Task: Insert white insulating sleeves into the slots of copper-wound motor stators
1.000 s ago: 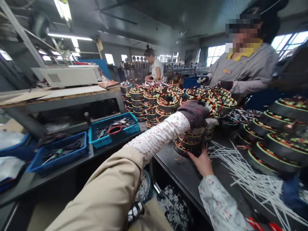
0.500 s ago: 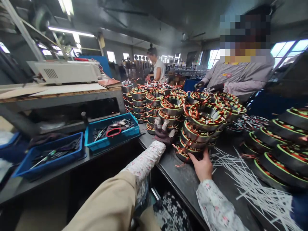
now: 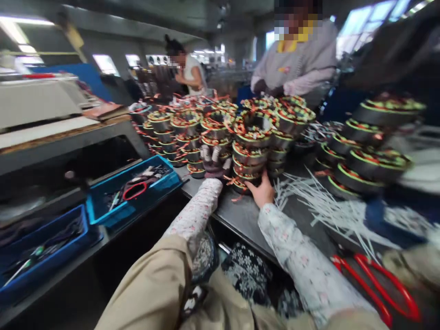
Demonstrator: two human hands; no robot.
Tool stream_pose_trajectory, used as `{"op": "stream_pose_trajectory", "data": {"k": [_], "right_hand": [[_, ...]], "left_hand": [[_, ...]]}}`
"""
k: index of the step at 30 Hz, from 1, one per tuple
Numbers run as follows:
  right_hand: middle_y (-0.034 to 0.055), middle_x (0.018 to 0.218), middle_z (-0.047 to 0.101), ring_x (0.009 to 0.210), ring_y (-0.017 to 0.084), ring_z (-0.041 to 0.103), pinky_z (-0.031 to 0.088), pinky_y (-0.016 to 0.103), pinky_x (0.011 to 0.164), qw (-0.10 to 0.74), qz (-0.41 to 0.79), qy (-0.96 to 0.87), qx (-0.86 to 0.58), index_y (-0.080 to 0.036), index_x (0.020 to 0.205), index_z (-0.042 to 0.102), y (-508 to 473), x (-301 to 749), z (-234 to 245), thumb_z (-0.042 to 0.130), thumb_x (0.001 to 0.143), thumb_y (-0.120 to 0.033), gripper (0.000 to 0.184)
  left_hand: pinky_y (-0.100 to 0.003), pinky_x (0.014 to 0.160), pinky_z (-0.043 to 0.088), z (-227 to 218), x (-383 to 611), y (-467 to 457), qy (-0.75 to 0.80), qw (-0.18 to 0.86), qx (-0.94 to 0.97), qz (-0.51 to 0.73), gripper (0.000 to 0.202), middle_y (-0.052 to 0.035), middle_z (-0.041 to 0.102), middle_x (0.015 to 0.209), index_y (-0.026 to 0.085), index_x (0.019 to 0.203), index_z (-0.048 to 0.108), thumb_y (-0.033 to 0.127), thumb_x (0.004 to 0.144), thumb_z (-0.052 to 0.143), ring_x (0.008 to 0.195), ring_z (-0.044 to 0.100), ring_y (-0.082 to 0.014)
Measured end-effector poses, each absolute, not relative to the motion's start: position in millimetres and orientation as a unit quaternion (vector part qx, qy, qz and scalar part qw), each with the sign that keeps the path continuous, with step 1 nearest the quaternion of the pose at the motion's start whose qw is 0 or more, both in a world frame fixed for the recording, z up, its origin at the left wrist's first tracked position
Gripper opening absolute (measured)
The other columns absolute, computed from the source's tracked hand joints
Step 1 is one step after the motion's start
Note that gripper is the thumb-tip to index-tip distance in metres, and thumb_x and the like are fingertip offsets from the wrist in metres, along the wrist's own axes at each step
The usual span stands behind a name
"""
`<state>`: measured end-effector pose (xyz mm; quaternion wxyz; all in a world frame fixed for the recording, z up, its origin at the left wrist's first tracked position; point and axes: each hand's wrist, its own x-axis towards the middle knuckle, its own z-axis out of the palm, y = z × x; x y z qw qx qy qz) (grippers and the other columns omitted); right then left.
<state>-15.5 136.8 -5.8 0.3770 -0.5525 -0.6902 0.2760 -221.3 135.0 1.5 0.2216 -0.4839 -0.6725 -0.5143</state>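
My left hand (image 3: 215, 160), in a dark knit glove with pale fingertips, stands with fingers stretched upward against the left side of a stack of wound motor stators (image 3: 250, 156). The stack is steel rings with copper coils, red wires and green rims. My bare right hand (image 3: 261, 192) presses on the stack's bottom ring from the near right, its fingers curled against it. Both floral sleeves reach over the dark table's edge (image 3: 240, 220). The picture is smeared by motion.
Many more stator stacks (image 3: 192, 133) fill the table behind, with others (image 3: 371, 137) at right. White strips (image 3: 323, 206) lie scattered, red-handled scissors (image 3: 378, 284) nearer me. Blue tool bins (image 3: 134, 190) sit left. A person in grey (image 3: 295, 59) works opposite; another person (image 3: 189, 68) stands farther back.
My gloved left hand came down off the top of the stack to its left side. My right hand stayed at the base. The view swung and tipped downward.
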Motion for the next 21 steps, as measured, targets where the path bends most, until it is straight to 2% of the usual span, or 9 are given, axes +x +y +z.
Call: {"op": "stream_pose_trajectory", "data": {"k": [3, 6, 8, 10, 13, 15, 18, 21], "right_hand": [[0.0171, 0.137, 0.061, 0.122, 0.034, 0.061, 0.051, 0.048, 0.104, 0.426, 0.320, -0.686, -0.495, -0.016, 0.152, 0.046, 151.7, -3.9, -10.1, 0.076, 0.068, -0.041, 0.093], [0.0178, 0.143, 0.056, 0.134, 0.029, 0.052, 0.043, 0.046, 0.115, 0.496, 0.324, -0.641, -0.487, -0.014, 0.145, 0.053, 175.6, 14.2, -13.8, 0.062, 0.081, -0.047, 0.073], [0.0186, 0.152, 0.046, 0.144, 0.028, 0.042, 0.032, 0.047, 0.123, 0.518, 0.314, -0.605, -0.516, -0.013, 0.150, 0.046, 197.8, 22.8, -12.6, 0.048, 0.091, -0.053, 0.071], [0.0188, 0.157, 0.039, 0.149, 0.028, 0.035, 0.025, 0.050, 0.126, 0.521, 0.317, -0.582, -0.538, -0.012, 0.155, 0.037, 222.8, 24.6, -9.1, 0.040, 0.095, -0.061, 0.077], [0.0188, 0.159, 0.036, 0.150, 0.028, 0.033, 0.027, 0.050, 0.125, 0.508, 0.324, -0.570, -0.559, -0.012, 0.159, 0.031, 254.8, 13.7, -5.0, 0.035, 0.096, -0.071, 0.086], [0.0198, 0.162, 0.032, 0.153, 0.030, 0.028, 0.027, 0.053, 0.124, 0.501, 0.315, -0.564, -0.576, -0.012, 0.161, 0.026, 267.2, 1.0, -5.3, 0.041, 0.094, -0.072, 0.091], [0.0207, 0.165, 0.021, 0.157, 0.032, 0.015, 0.023, 0.056, 0.124, 0.471, 0.304, -0.566, -0.605, -0.013, 0.163, 0.016, 272.6, -15.5, -5.5, 0.047, 0.097, -0.063, 0.088], [0.0220, 0.166, 0.019, 0.158, 0.029, 0.014, 0.020, 0.050, 0.126, 0.437, 0.310, -0.579, -0.614, -0.012, 0.164, 0.011, 270.4, -18.2, 3.3, 0.046, 0.102, -0.050, 0.081]], "left_hand": [[-0.052, 0.131, 0.023, 14.5, -224.2, 105.7, -0.646, 0.201, -0.531, -0.510, 0.065, -0.0137, 0.038, 0.160, 0.017, 0.146, 0.044, 0.051, 0.093, 0.062, 0.156, 0.025, -0.0276], [-0.055, 0.128, 0.026, 4.0, -216.7, 59.5, -0.627, 0.225, -0.533, -0.521, 0.055, -0.0204, 0.038, 0.157, 0.016, 0.150, 0.035, 0.042, 0.102, 0.047, 0.155, 0.029, -0.0291], [-0.057, 0.122, 0.036, -15.8, -201.7, 32.6, -0.580, 0.302, -0.564, -0.504, 0.061, -0.0218, 0.045, 0.150, 0.019, 0.150, 0.032, 0.043, 0.098, 0.054, 0.148, 0.041, -0.0326], [-0.057, 0.116, 0.044, -37.5, -183.1, 17.1, -0.536, 0.291, -0.639, -0.469, 0.065, -0.0206, 0.051, 0.144, 0.020, 0.150, 0.033, 0.043, 0.095, 0.059, 0.141, 0.050, -0.0337], [-0.051, 0.110, 0.051, -59.1, -162.3, 12.6, -0.521, 0.212, -0.701, -0.438, 0.062, -0.0197, 0.060, 0.136, 0.016, 0.150, 0.038, 0.036, 0.096, 0.060, 0.134, 0.057, -0.0317], [-0.046, 0.107, 0.054, -64.4, -157.5, 15.5, -0.520, 0.179, -0.710, -0.439, 0.060, -0.0191, 0.063, 0.132, 0.014, 0.150, 0.041, 0.033, 0.096, 0.060, 0.131, 0.059, -0.0302], [-0.045, 0.105, 0.055, -65.1, -159.0, 19.1, -0.510, 0.167, -0.719, -0.442, 0.060, -0.0170, 0.065, 0.130, 0.015, 0.149, 0.043, 0.032, 0.095, 0.062, 0.129, 0.060, -0.0303], [-0.041, 0.098, 0.058, -62.2, -160.5, 18.2, -0.521, 0.172, -0.708, -0.444, 0.059, -0.0143, 0.068, 0.123, 0.018, 0.148, 0.045, 0.037, 0.095, 0.063, 0.119, 0.066, -0.0280]]}}
